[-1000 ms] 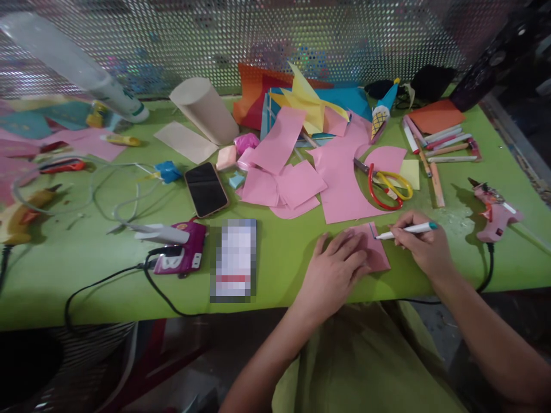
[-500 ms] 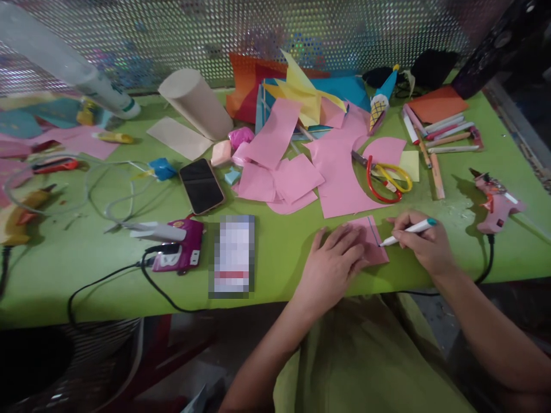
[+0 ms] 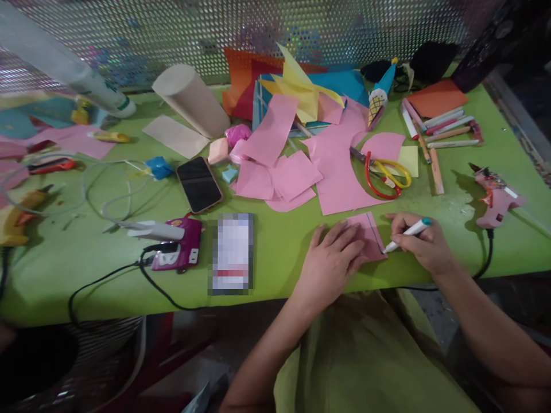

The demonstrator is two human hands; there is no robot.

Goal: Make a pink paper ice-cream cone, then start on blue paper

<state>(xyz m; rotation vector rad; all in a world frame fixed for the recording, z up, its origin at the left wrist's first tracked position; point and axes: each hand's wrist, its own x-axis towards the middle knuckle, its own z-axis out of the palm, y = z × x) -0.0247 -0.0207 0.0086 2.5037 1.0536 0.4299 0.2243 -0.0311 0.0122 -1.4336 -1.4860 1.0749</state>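
My left hand (image 3: pixel 333 255) lies flat with its fingers spread on a small pink paper (image 3: pixel 367 232), covering its left part. A dark line runs down the paper near its right edge. My right hand (image 3: pixel 424 244) grips a white marker (image 3: pixel 411 234) with a teal end. The marker's tip meets the paper at the lower end of that line. Beyond my hands lies a large pink sheet (image 3: pixel 338 178) with curved cut edges. Scissors (image 3: pixel 387 175) with red and yellow handles rest partly on it.
A pink glue gun (image 3: pixel 499 201) with a black cord stands at the right. Several markers (image 3: pixel 450 129) lie behind it. To the left are a black phone (image 3: pixel 200 184), a blurred-out phone (image 3: pixel 231 252), a purple power socket (image 3: pixel 183 244) with cables, and a yellow glue gun (image 3: pixel 21 215).
The marker tip has moved a little down and toward me along the paper, and the dark line is longer. My left hand stays on the paper. The view has shifted slightly.
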